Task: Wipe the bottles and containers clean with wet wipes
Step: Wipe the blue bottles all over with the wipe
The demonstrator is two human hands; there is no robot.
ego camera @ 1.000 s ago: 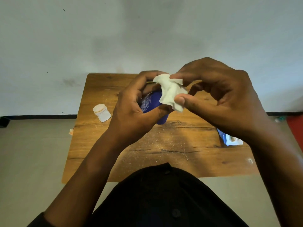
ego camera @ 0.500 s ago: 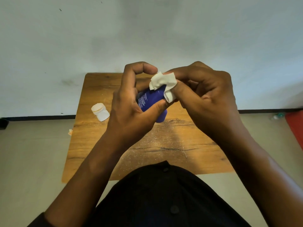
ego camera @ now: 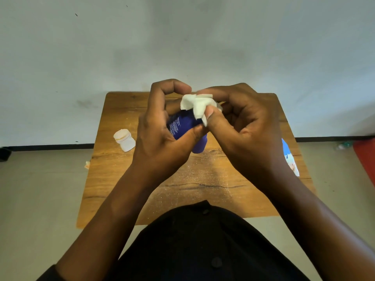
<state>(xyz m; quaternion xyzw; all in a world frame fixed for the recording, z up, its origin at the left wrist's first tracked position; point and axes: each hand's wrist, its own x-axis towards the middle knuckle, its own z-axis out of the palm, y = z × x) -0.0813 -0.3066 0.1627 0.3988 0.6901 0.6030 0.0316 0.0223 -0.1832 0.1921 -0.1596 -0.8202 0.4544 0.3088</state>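
Observation:
My left hand (ego camera: 160, 134) grips a dark blue bottle (ego camera: 183, 126) with white print, held tilted above the wooden table (ego camera: 203, 179). My right hand (ego camera: 243, 126) pinches a crumpled white wet wipe (ego camera: 197, 105) between thumb and fingers and presses it against the bottle's upper end. The top of the bottle is hidden by the wipe and my fingers. A small white container (ego camera: 124, 139) stands on the table's left side, apart from both hands.
A blue and white wipes pack (ego camera: 290, 159) lies at the table's right edge, mostly behind my right wrist. The table stands against a pale wall. A red object (ego camera: 365, 159) sits on the floor at far right, and a small scrap (ego camera: 87, 164) lies left of the table.
My right hand has worked the wipe closer against the bottle's upper end, bunching it up more tightly. My left hand keeps its grip, its index finger now arched higher over the bottle.

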